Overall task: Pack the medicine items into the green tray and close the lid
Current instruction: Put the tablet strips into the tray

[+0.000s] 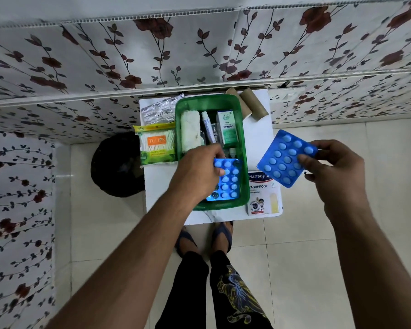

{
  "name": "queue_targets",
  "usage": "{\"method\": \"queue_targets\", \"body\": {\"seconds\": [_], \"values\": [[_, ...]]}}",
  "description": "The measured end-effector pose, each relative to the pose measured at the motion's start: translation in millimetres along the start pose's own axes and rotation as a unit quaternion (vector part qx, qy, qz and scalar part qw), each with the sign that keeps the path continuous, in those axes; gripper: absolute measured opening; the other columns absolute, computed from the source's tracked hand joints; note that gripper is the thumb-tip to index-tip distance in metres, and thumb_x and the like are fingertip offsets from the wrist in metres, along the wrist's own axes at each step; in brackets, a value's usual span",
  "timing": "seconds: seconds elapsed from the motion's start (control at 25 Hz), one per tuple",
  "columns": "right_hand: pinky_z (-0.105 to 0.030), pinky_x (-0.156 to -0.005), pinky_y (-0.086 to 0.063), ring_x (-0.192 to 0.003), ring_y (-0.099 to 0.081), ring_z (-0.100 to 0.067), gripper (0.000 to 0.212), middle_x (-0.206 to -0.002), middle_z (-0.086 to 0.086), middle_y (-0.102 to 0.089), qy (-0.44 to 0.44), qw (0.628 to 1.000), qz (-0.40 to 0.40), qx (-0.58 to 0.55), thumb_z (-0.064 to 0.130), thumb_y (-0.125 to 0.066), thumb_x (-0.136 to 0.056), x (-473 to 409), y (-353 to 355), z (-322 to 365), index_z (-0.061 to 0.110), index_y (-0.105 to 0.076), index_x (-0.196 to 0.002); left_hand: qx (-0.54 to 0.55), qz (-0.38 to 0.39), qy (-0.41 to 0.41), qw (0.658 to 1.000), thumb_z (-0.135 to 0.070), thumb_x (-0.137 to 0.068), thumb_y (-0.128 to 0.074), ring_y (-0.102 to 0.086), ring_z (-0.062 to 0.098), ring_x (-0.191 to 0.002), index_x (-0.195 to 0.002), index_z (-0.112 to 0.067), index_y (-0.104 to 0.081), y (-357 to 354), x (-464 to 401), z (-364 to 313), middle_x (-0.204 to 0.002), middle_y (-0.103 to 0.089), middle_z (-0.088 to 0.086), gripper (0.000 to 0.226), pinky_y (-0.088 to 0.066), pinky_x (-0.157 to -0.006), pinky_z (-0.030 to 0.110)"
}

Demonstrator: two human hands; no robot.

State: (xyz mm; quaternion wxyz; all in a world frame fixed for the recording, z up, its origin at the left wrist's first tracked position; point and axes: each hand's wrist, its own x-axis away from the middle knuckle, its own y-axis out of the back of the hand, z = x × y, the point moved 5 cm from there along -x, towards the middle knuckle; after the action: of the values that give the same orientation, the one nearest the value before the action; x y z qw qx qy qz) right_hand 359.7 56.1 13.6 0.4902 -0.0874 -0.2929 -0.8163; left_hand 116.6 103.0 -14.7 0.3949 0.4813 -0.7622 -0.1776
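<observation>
Medicine items sit partly packed in the green tray (244,148), which stands open on a small white table (259,136). Inside it lie a white gauze roll (189,130), a tube (208,129), a white-and-green eye-drop box (227,129) and a blue blister pack (229,184) at the near end. The left hand (197,169) reaches into the tray, its fingers closed on the top edge of that pack. The right hand (330,167) holds a second blue blister pack (286,157) in the air, just right of the tray, pinched at its right edge between thumb and fingers. Still on the table — a cotton swab packet (156,146) and a foil strip (160,110) left of the tray, a plaster box (262,195) to its right, and two cardboard tubes (252,103) at the back.
</observation>
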Motion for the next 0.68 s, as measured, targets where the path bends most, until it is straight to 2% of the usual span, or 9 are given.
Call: {"method": "queue_targets", "body": {"seconds": [0.08,0.2,0.32,0.4,0.52,0.6,0.68], "values": [[-0.028,-0.06,-0.05,-0.08,-0.067,-0.02,0.026,-0.085,0.003,-0.066,0.0,1.0,0.009,-0.002,0.004,-0.072,-0.081,-1.5,-0.7,3.9,0.028,-0.064,-0.083,-0.028,0.005,0.006,1.0,-0.014,-0.081,-0.073,-0.057,0.02,-0.08,-0.103,-0.019,-0.065,-15.2,0.1,4.4,-0.093,-0.057,0.002,0.024,-0.044,-0.069,0.029],[-0.027,-0.059,-0.052,-0.08,-0.069,-0.021,0.024,-0.086,0.0,-0.067,-0.005,1.0,0.029,-0.003,0.004,-0.072,-0.082,-1.2,-6.3,4.8,0.027,-0.065,-0.086,-0.102,-0.02,-0.009,0.994,-0.017,-0.083,-0.073,-0.054,0.015,-0.07,-0.114,-0.013,-0.061,-22.8,6.5,4.8,-0.095,-0.051,0.004,0.033,-0.044,-0.066,0.03],[-0.026,-0.058,-0.055,-0.08,-0.069,-0.022,0.021,-0.09,-0.004,-0.068,-0.002,0.999,0.041,-0.01,0.005,-0.072,-0.082,0.2,-11.8,6.4,0.024,-0.067,-0.089,-0.161,-0.037,-0.029,0.986,-0.016,-0.082,-0.072,-0.061,0.028,-0.086,-0.127,-0.01,-0.051,-26.4,8.6,2.0,-0.107,-0.054,0.013,0.05,-0.051,-0.067,0.038],[-0.024,-0.058,-0.056,-0.08,-0.069,-0.021,0.02,-0.092,-0.007,-0.068,0.002,0.999,0.042,-0.027,0.004,-0.071,-0.083,0.9,-12.2,9.9,0.022,-0.069,-0.09,-0.204,-0.042,-0.039,0.977,-0.018,-0.081,-0.073,-0.056,0.031,-0.097,-0.132,-0.008,-0.05,-26.6,8.2,1.2,-0.115,-0.05,0.016,0.057,-0.053,-0.077,0.041],[-0.022,-0.058,-0.057,-0.08,-0.069,-0.021,0.018,-0.093,-0.008,-0.069,0.008,0.998,0.046,-0.031,0.004,-0.068,-0.085,1.9,-16.1,16.3,0.021,-0.07,-0.091,-0.25,-0.032,-0.058,0.966,-0.016,-0.077,-0.073,-0.052,0.031,-0.103,-0.135,-0.009,-0.047,-22.1,8.9,-1.4,-0.115,-0.059,0.013,0.064,-0.049,-0.082,0.041],[-0.022,-0.057,-0.055,-0.079,-0.069,-0.02,0.019,-0.09,-0.005,-0.069,0.022,0.999,0.041,-0.027,0.004,-0.067,-0.086,5.7,-19.1,27.0,0.023,-0.069,-0.088,-0.228,-0.02,-0.074,0.971,-0.009,-0.079,-0.066,-0.053,0.029,-0.104,-0.135,-0.011,-0.048,-11.2,11.3,-5.9,-0.114,-0.063,0.01,0.059,-0.048,-0.08,0.039],[-0.022,-0.056,-0.054,-0.074,-0.068,-0.015,0.023,-0.086,-0.001,-0.068,0.045,0.998,0.027,-0.041,0.004,-0.067,-0.087,10.6,-19.0,44.3,0.027,-0.068,-0.084,-0.154,-0.025,-0.094,0.983,-0.003,-0.083,-0.059,-0.055,0.025,-0.104,-0.131,-0.013,-0.054,11.1,16.9,-10.0,-0.115,-0.064,0.006,0.049,-0.049,-0.082,0.037]]}}
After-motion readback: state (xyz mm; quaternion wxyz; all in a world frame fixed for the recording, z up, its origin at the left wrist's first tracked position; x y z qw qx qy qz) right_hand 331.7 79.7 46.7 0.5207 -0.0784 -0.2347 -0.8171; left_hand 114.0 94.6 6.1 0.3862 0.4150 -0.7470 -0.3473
